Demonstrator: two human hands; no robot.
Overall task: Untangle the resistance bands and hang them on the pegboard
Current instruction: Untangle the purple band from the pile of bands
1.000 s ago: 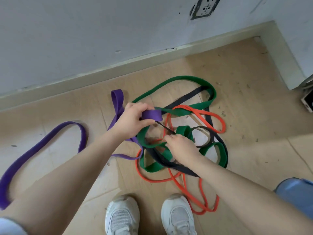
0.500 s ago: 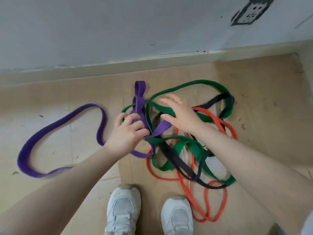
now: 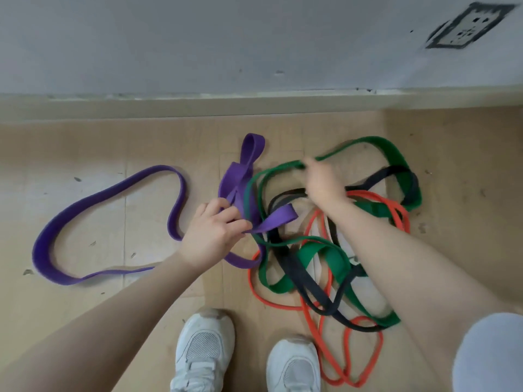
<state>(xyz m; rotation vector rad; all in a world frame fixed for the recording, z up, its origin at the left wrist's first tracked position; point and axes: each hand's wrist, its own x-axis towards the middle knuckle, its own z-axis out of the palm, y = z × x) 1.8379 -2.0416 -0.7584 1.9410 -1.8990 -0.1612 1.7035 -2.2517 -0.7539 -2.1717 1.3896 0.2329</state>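
Several resistance bands lie tangled on the floor in front of me. A wide purple band (image 3: pixel 107 193) trails out to the left in a long loop, and my left hand (image 3: pixel 216 229) pinches a fold of it at the edge of the knot. My right hand (image 3: pixel 321 182) is closed on the upper strand of the green band (image 3: pixel 393 154), lifting it a little. A black band (image 3: pixel 305 281) and a thin orange band (image 3: pixel 336 372) weave under and through the green one. No pegboard is in view.
My two white shoes (image 3: pixel 206 349) stand just below the tangle, the right one touching the orange loop. A grey wall with a pale skirting board (image 3: pixel 254 104) runs across the top. A wall socket (image 3: pixel 469 26) sits at the upper right. The floor is tan wood with small debris.
My right hand moved up from the tangle's middle and closed on the green band's upper strand. My left hand keeps its hold on the purple band. The camera shifted slightly.
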